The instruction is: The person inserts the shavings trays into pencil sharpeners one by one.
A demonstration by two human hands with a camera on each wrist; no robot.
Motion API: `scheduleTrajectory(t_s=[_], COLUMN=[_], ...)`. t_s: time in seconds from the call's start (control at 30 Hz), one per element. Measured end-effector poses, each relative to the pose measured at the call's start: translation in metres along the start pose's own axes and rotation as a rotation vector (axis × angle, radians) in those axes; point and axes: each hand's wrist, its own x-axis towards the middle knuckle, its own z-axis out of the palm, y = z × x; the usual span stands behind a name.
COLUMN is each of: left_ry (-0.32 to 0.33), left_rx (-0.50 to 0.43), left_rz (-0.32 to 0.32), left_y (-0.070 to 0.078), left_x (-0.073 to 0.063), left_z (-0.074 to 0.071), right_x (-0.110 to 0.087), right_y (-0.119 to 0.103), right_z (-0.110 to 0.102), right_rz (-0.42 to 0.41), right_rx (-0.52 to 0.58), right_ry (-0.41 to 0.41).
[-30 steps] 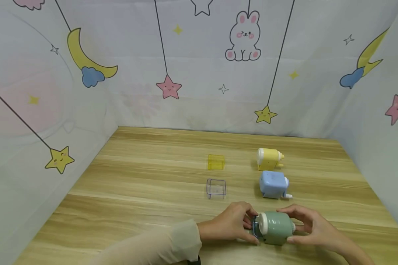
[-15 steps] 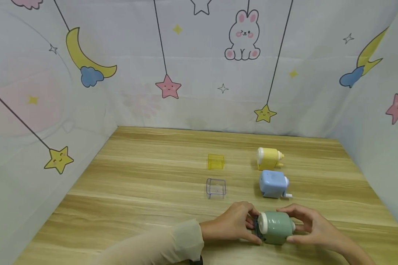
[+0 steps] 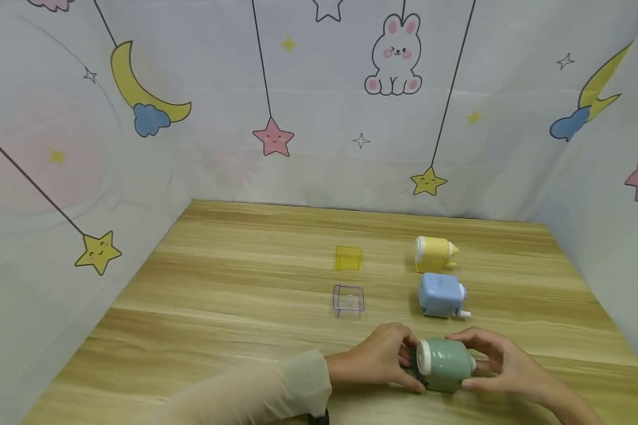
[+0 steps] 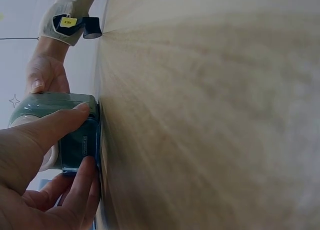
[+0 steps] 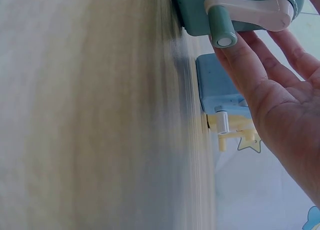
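A green crank pencil sharpener (image 3: 449, 363) with a white front ring stands on the table at the lower right of the head view. My left hand (image 3: 380, 357) pinches its dark translucent shavings drawer (image 4: 75, 146) between thumb and fingers, with the drawer's front face close against the sharpener's lower front. From the other side my right hand (image 3: 502, 369) grips the sharpener's body, thumb at the near side and fingers at the far side. A pale crank arm (image 5: 255, 10) with a green knob shows in the right wrist view beside the right fingers.
Behind the hands stand a blue sharpener (image 3: 440, 294) and a yellow sharpener (image 3: 432, 255). To their left lie a clear purple-edged drawer (image 3: 348, 300) and a clear yellow drawer (image 3: 348, 258). Printed fabric walls (image 3: 308, 171) enclose the wooden table (image 3: 218, 295).
My left hand has moved slightly right, pushing the drawer into the green sharpener, so less of the drawer shows in front. The right hand keeps its grip on the sharpener.
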Motion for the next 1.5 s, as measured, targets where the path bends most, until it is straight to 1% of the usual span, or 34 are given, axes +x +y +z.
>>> scheduleTrajectory(t_s=[0.13,0.37,0.43,0.6,0.77,1.0,1.17,1.2,1.3,1.37,1.5], left_ry=[0.004,0.023,0.025,0.043,0.054,0.050,0.043,0.040,0.027,0.019,0.009], left_rx=[-0.012,-0.019,-0.022,-0.023,-0.005,0.063,0.059,0.064,0.083,0.106,0.088], left_rz=[-0.002,0.007,0.014,0.038,0.042,0.049,0.041,0.043,0.054,0.064,0.066], left_y=[0.000,0.001,0.000,-0.001,-0.001,0.000,-0.001,-0.001,-0.001,0.000,0.000], left_x=[0.001,0.001,0.001,0.002,0.003,0.005,0.006,0.006,0.006,0.006,0.006], left_z=[0.001,0.003,0.004,0.006,0.009,0.010,0.009,0.009,0.007,0.006,0.003], right_x=[-0.001,-0.002,-0.002,-0.002,-0.003,-0.003,-0.003,-0.003,-0.003,-0.002,-0.001], right_y=[0.000,-0.001,0.000,0.005,0.008,0.006,0.004,0.003,0.001,0.001,0.000], right_z=[-0.001,0.000,0.001,0.001,0.001,0.002,0.003,0.003,0.003,0.002,0.000], right_rz=[-0.023,0.026,0.013,-0.056,-0.077,-0.076,-0.040,-0.023,-0.005,-0.007,-0.010], right_rx=[0.009,0.026,0.033,0.035,0.038,0.039,0.021,0.021,0.007,-0.006,-0.040], right_ry=[-0.011,0.012,0.007,-0.017,-0.022,-0.019,-0.007,0.000,0.006,0.004,-0.003])
